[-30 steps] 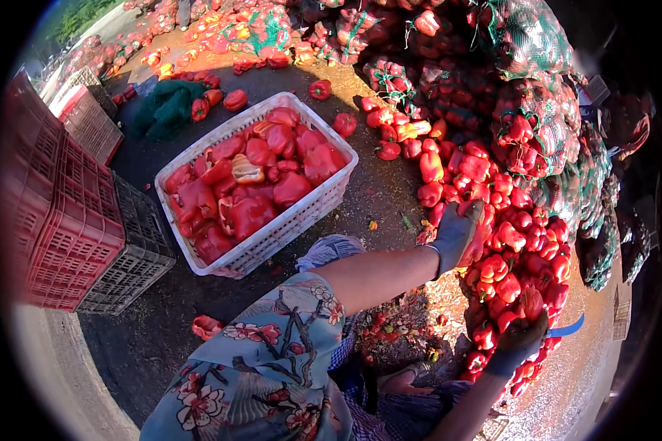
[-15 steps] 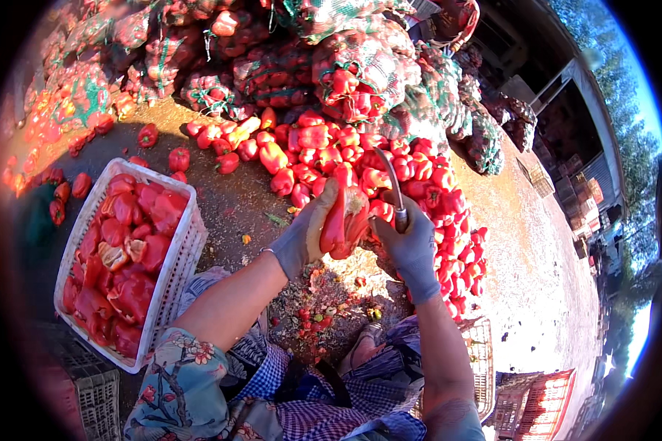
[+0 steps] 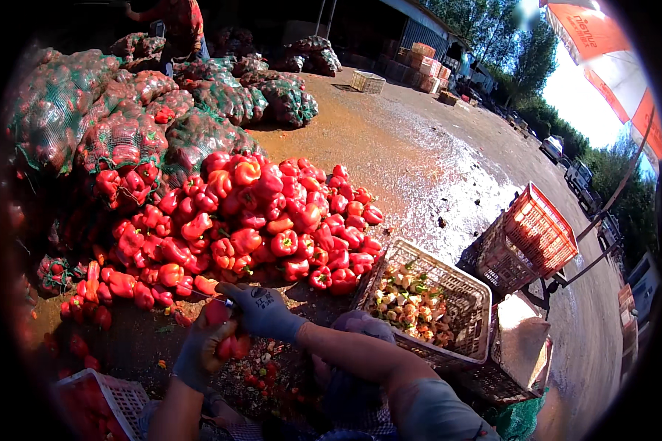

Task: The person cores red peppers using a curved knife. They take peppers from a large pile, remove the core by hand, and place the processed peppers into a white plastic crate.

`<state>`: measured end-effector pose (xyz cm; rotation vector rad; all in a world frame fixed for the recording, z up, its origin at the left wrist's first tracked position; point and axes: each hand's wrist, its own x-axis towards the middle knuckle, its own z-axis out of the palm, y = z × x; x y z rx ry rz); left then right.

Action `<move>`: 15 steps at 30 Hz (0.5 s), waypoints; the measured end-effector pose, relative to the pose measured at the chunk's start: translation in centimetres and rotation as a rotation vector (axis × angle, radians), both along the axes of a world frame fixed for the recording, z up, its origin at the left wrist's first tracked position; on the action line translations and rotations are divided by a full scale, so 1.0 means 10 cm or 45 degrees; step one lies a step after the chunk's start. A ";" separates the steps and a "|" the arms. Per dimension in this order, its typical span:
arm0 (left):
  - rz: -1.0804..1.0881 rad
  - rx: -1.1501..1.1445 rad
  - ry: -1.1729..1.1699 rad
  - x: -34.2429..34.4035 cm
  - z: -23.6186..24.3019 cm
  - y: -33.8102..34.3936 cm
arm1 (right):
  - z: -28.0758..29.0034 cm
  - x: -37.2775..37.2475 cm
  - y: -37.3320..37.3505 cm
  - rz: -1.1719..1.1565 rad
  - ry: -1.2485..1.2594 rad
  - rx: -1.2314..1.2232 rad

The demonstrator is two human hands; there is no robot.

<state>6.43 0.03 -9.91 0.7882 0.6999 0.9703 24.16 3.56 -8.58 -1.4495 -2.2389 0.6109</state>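
In my gloved left hand (image 3: 201, 351) is a red bell pepper (image 3: 216, 313), gripped low in front of me. More red pepper flesh shows below it, between the two hands. My gloved right hand (image 3: 263, 312) is closed around a curved knife (image 3: 229, 303), whose thin blade points left past the top of the pepper. The right fingers are close against the pepper; whether they touch it is hard to see. Just beyond both hands lies a large heap of whole red bell peppers (image 3: 265, 213).
A crate (image 3: 485, 323) of pale green-topped pepper cores stands to the right, near stacked red crates (image 3: 541, 231). A white crate (image 3: 125, 400) of red peppers is at lower left. Full mesh sacks (image 3: 59, 110) line the far left, where another person (image 3: 184, 26) stands.
The view has swung up and to the right, bringing the core crate and umbrella in. The knife, upright before, now lies across the pepper pointing left.
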 end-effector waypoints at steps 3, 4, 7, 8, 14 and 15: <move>-0.081 -0.043 -0.031 0.18 0.06 0.04 | -0.13 0.16 0.06 -0.021 0.005 0.010; -0.106 -0.068 -0.063 0.22 0.06 0.06 | -0.07 0.20 0.08 -0.020 -0.014 -0.038; -0.125 -0.095 -0.076 0.34 0.06 0.09 | -0.12 0.34 0.12 -0.054 0.079 -0.074; -0.151 -0.058 -0.014 0.34 0.01 0.12 | -0.15 0.40 0.13 -0.073 0.134 -0.067; -0.242 0.085 0.171 0.38 -0.03 0.18 | -0.19 0.68 0.20 -0.037 0.500 -0.300; -0.238 0.100 0.198 0.39 -0.01 0.18 | -0.19 0.70 0.22 -0.034 0.510 -0.326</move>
